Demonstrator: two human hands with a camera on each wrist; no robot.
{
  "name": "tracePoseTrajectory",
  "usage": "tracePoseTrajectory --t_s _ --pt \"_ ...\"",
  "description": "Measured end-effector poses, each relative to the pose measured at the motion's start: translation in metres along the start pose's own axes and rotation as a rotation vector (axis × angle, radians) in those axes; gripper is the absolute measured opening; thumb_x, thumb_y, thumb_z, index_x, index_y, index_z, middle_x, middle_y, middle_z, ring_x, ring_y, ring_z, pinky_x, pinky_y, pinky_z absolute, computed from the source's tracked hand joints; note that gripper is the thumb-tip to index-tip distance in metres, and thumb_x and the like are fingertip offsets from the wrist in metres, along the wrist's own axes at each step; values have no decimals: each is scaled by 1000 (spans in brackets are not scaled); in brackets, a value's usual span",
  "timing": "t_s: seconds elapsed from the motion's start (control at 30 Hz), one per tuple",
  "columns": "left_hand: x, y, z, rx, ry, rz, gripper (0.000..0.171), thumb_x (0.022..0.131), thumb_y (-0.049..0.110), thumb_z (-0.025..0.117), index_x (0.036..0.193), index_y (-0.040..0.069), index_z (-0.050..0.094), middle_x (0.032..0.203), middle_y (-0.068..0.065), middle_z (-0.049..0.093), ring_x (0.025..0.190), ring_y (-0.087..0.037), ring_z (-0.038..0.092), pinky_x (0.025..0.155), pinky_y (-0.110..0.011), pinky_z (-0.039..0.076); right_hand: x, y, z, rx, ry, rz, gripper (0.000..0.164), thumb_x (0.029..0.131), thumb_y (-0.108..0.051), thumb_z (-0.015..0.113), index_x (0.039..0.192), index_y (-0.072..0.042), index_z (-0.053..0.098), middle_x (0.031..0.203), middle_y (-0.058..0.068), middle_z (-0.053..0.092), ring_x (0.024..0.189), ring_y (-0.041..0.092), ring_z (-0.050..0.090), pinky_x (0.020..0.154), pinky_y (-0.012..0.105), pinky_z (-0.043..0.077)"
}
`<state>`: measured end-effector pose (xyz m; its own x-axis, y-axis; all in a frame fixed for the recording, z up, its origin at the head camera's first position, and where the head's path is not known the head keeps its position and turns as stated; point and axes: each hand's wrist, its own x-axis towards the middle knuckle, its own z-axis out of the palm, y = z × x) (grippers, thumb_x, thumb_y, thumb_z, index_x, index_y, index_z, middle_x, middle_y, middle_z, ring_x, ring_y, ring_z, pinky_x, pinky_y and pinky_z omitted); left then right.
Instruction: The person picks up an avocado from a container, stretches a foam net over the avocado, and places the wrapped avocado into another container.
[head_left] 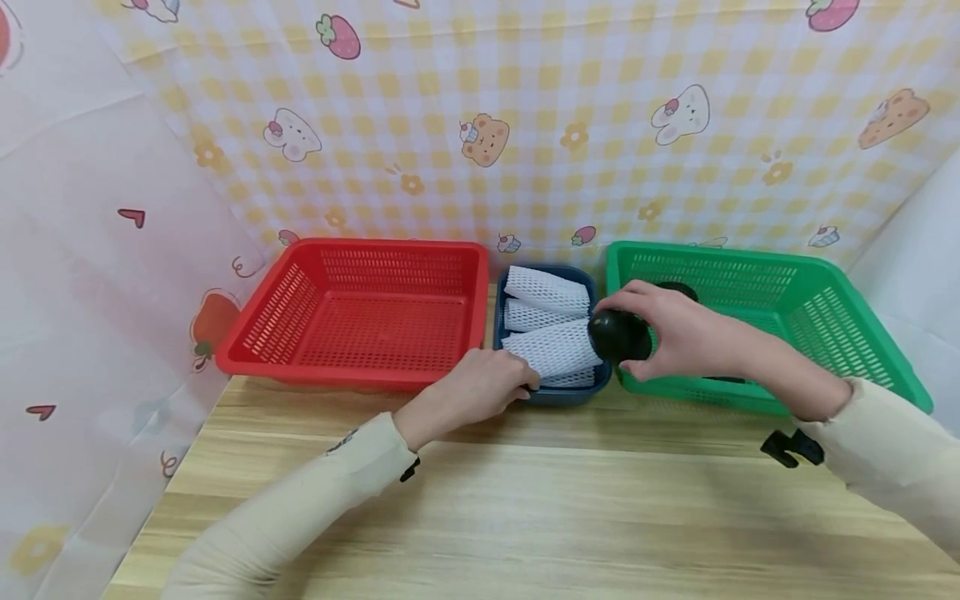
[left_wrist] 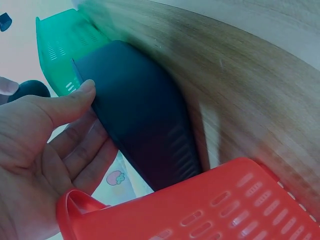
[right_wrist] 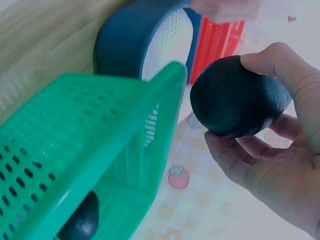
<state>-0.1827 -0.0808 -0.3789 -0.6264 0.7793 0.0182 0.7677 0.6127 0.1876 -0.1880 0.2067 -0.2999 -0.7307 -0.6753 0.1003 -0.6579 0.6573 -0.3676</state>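
Observation:
My right hand (head_left: 686, 333) holds a dark, rounded avocado (head_left: 619, 336) between thumb and fingers, above the gap between the blue bin (head_left: 564, 397) and the green basket (head_left: 825, 333). In the right wrist view the avocado (right_wrist: 235, 97) appears smooth and nearly black. White foam net sleeves (head_left: 555, 352) lie stacked in the blue bin. At that bin's front left corner is my left hand (head_left: 480, 387); in the left wrist view its thumb presses the outer wall near the rim, with the other fingers behind the rim. Their tips are hidden.
A red perforated basket (head_left: 330, 373) stands left of the blue bin with nothing visible inside. Dark avocados (head_left: 678, 291) lie in the green basket, partly hidden by my right arm. The wooden table (head_left: 525, 508) extends in front, and a patterned cloth (head_left: 540, 108) hangs behind.

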Motion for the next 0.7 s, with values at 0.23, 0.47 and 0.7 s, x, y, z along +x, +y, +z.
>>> tracePoseTrajectory --t_s 0.23,0.47,0.7 --pt "-1 -1 0 1 6 9 24 90 18 80 114 16 79 105 -1 74 86 -14 66 74 -28 56 0 -11 12 2 -11 -59 68 74 -14 89 133 -1 59 124 8 62 104 21 59 79 39 55" --pt "0 -2 0 -6 4 15 22 91 18 79 113 16 79 102 0 74 83 -13 66 71 -26 55 -4 -18 18 7 -25 -86 65 75 -14 88 131 -1 58 124 6 62 106 20 61 83 39 54" --pt "0 -3 1 -15 12 19 21 90 18 80 111 16 79 99 0 73 80 -13 65 68 -25 54 -5 -22 28 -21 -78 -91 63 75 -15 88 129 -1 60 122 6 61 105 21 59 83 39 54"
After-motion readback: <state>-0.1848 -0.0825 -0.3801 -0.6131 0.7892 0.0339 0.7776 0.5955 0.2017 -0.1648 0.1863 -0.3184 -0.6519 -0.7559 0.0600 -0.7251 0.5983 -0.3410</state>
